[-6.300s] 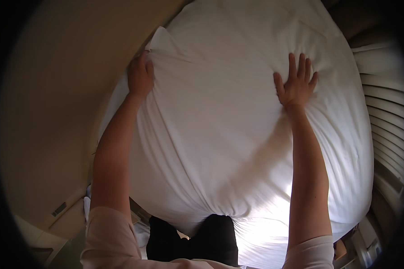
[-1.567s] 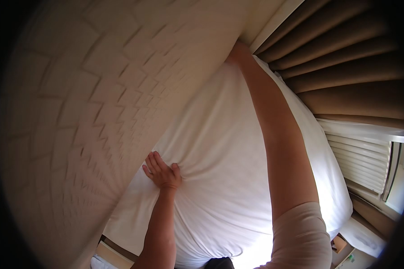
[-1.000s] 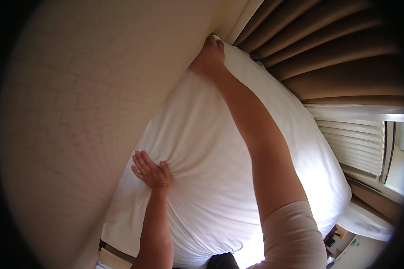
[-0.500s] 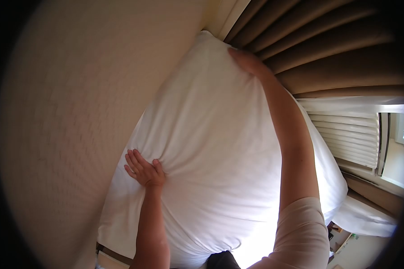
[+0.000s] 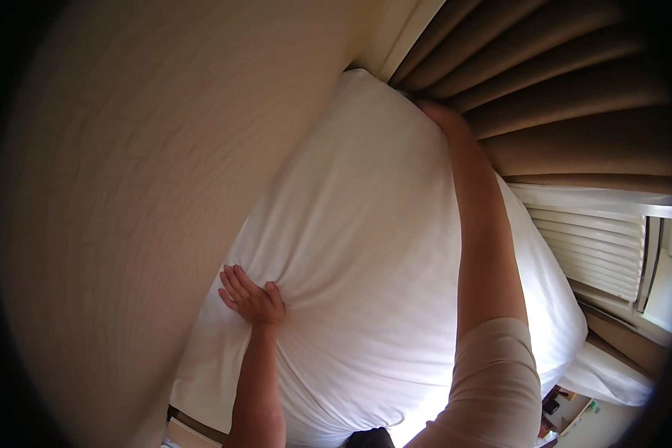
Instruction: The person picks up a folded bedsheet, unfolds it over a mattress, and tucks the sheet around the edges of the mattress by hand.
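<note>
A white sheet (image 5: pixel 366 216) covers a wide surface like a mattress, with creases fanning out from where my left hand (image 5: pixel 254 299) presses flat on it, fingers apart, near the wall side. My right hand (image 5: pixel 437 116) reaches to the far edge of the sheet beside the brown curtain. Its fingertips are hidden at that edge, so what they hold, if anything, cannot be seen.
A pale textured wall (image 5: pixel 127 187) runs along the left. Brown curtains (image 5: pixel 575 142) hang at the upper right, above a white radiator (image 5: pixel 590 243). Small items on a shelf (image 5: pixel 567 411) show at the lower right.
My right hand has slid off the top of the sheet to its far right edge, its fingers now out of sight. My left hand stays pressed on the sheet; the view has shifted slightly.
</note>
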Motion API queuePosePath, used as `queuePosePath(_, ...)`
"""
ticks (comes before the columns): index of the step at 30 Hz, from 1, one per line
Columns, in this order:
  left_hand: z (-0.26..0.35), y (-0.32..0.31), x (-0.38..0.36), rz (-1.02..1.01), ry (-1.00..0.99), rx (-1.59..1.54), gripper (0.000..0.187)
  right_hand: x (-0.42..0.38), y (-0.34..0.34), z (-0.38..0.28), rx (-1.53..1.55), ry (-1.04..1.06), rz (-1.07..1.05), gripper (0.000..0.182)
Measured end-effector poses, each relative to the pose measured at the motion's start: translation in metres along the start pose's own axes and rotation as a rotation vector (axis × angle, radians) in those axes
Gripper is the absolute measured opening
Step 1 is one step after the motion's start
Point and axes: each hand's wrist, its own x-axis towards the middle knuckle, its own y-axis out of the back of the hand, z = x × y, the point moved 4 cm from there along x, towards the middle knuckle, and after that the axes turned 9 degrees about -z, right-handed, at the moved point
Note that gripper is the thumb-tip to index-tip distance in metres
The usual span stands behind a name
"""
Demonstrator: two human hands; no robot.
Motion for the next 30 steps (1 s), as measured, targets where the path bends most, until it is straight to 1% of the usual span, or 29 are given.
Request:
queuePosePath(10,-0.004,-0.009,0.0,0.032,-0.007,0.002,0.084,-0.012,-0.002,-0.01,-0.109,0.026,0.102,0.048)
queuePosePath(16,-0.005,-0.006,0.001,-0.017,0.005,0.001,0.082,-0.015,0.002,-0.016,-0.179,0.034,0.157,0.047)
queuePosePath(22,-0.004,-0.006,0.002,0.017,-0.022,0.007,0.083,-0.014,0.007,-0.02,-0.264,0.055,0.198,0.047)
queuePosePath(25,-0.003,-0.004,0.0,-0.033,-0.001,-0.013,0.083,-0.01,0.012,-0.022,-0.297,0.066,0.214,0.047)
queuePosePath(30,-0.003,-0.004,0.0,-0.011,0.007,0.037,0.083,-0.01,0.016,-0.027,-0.35,0.081,0.24,0.047)
